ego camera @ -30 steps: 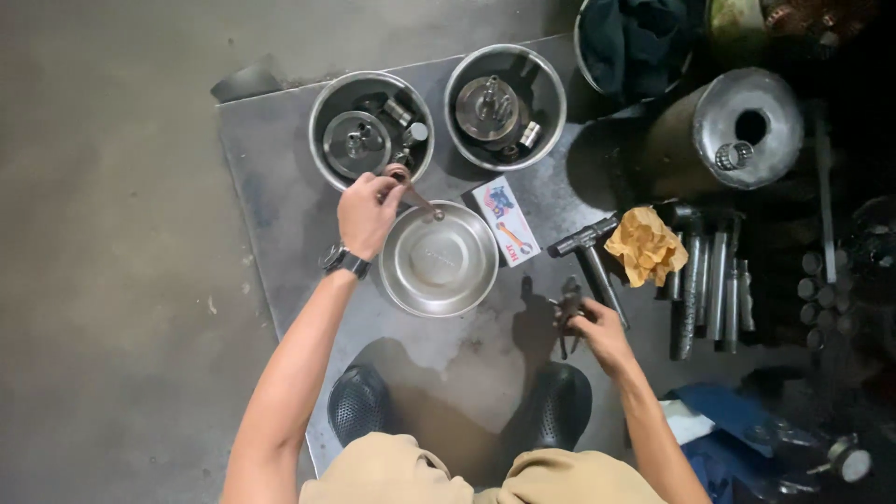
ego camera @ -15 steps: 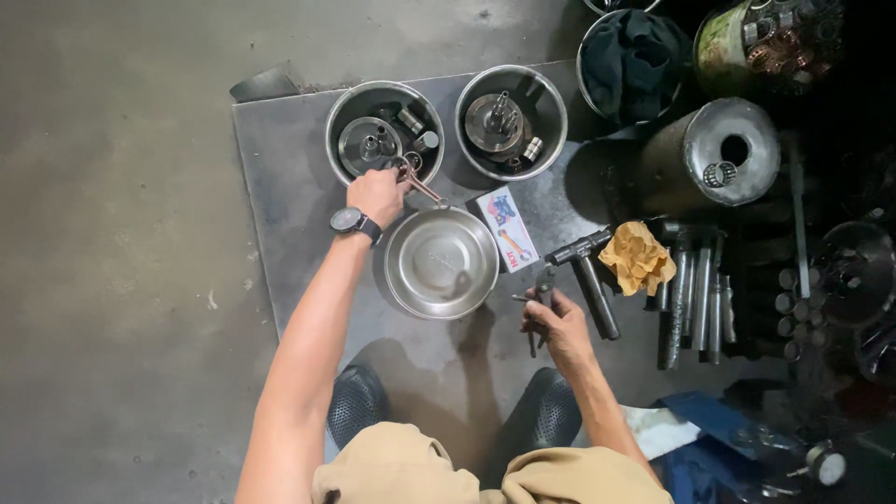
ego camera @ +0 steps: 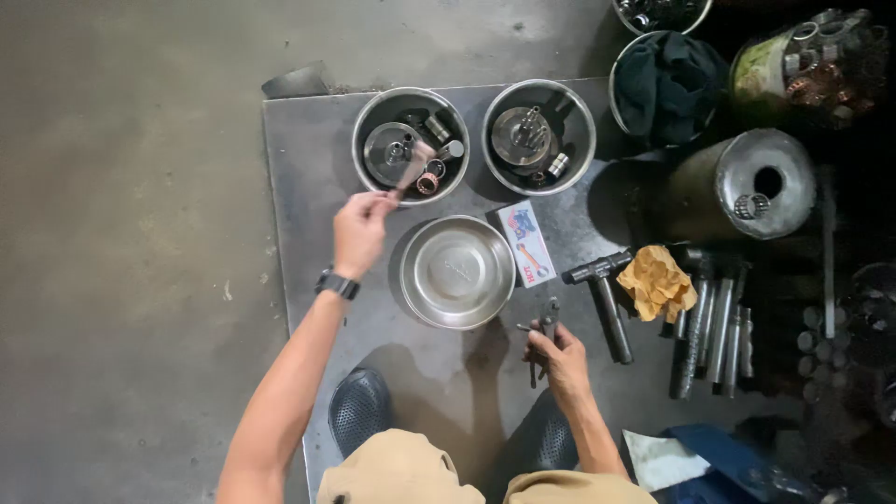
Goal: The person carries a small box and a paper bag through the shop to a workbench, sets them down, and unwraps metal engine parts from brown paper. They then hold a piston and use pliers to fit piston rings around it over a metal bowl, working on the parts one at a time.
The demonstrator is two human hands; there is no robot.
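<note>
A small part, blurred by motion and too indistinct to identify, is pinched in the left hand (ego camera: pixel 359 231) and is held just above the near rim of the left steel bowl (ego camera: pixel 411 145), over the bench rather than inside the bowl. The fingers (ego camera: pixel 381 198) of that hand are closed narrowly on the piece, thumb against forefinger, with a dark watch (ego camera: pixel 337 283) worn at the wrist. For the lift to be done well, it is judged that the piece should be carried level and kept clear of the bowl's rim, so that the round metal parts and small bearings lying in the bowl are not knocked, and the pinch should be kept firm, since a small oily part is likely to slip. The right hand (ego camera: pixel 560 359) is curled around the handles of a pair of pliers (ego camera: pixel 546 327), which are gripped low over the bench with the nose pointing away from the body; the fingers are wrapped shut on them. Between the two hands an empty shallow steel dish (ego camera: pixel 457 271) rests on the metal sheet (ego camera: pixel 289 187) that serves as the bench. Beyond it a second steel bowl (ego camera: pixel 539 138) with a toothed part is seen, a small printed card (ego camera: pixel 525 243) lies beside the dish, and a hammer (ego camera: pixel 605 299) and a crumpled yellow rag (ego camera: pixel 658 280) lie further right.
</note>
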